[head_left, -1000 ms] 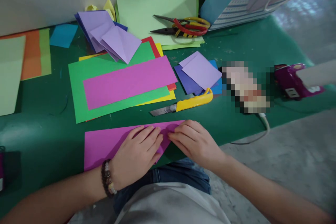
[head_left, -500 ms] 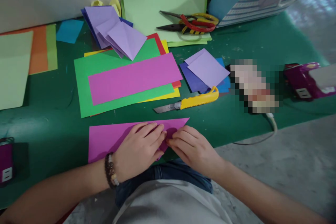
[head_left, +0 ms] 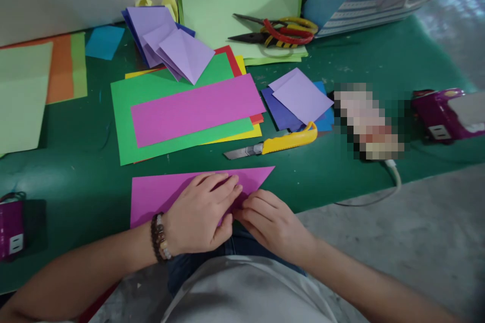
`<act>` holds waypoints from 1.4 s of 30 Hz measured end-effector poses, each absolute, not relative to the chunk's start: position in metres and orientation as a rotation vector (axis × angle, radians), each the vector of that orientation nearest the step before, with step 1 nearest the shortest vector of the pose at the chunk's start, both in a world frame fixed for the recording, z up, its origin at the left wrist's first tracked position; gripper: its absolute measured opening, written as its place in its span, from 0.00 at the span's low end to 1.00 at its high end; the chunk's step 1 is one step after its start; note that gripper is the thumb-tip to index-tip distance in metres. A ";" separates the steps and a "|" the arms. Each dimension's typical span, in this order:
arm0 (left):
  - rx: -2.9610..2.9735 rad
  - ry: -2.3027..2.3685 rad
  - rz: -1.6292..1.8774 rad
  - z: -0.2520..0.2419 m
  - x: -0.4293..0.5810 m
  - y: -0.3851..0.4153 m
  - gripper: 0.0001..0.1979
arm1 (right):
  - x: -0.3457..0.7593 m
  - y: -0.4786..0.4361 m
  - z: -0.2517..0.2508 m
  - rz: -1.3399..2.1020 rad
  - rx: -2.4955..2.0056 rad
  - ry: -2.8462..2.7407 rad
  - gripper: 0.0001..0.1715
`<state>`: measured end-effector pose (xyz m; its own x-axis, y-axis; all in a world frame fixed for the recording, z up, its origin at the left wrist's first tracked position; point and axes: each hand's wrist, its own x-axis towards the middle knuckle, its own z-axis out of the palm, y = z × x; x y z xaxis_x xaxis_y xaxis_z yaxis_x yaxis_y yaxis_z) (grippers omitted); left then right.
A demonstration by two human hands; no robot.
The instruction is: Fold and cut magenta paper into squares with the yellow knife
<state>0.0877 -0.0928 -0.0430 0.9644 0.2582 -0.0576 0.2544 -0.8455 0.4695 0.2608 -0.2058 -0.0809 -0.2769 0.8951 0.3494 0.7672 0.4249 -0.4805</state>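
A magenta sheet of paper [head_left: 157, 197] lies at the table's front edge, its right end folded to a slanted edge with a sharp point at the top. My left hand [head_left: 204, 212] rests flat on it, fingers stretched out over the folded part, a beaded bracelet at the wrist. Close by on the right, my right hand [head_left: 271, 217] has its fingers pressed together at the slanted edge, low down near my left thumb. Its fingertips are partly hidden, as is the lower part of the fold. Just beyond the sheet lies a yellow utility knife [head_left: 284, 142], blade out.
Behind the knife, a magenta strip [head_left: 197, 110] lies on green paper [head_left: 125, 126]. Folded lilac papers [head_left: 187, 55] and scissors [head_left: 280, 33] sit farther back. A blurred-out device [head_left: 364, 116] with a cable and a purple object [head_left: 435, 116] stand right; another purple object [head_left: 11, 229] is left.
My right hand has slid down along the slanted edge, toward me, and more of that edge shows. My left hand stays on the sheet. The whole view has shifted slightly.
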 end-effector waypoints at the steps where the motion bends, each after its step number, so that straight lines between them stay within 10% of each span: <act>1: 2.625 0.367 0.007 -0.043 0.088 -0.093 0.24 | 0.260 -0.206 -0.081 0.290 -1.398 -2.108 0.11; 42: 2.775 0.375 0.058 -0.057 0.087 -0.096 0.23 | 0.301 -0.188 -0.075 -0.023 -1.355 -2.338 0.06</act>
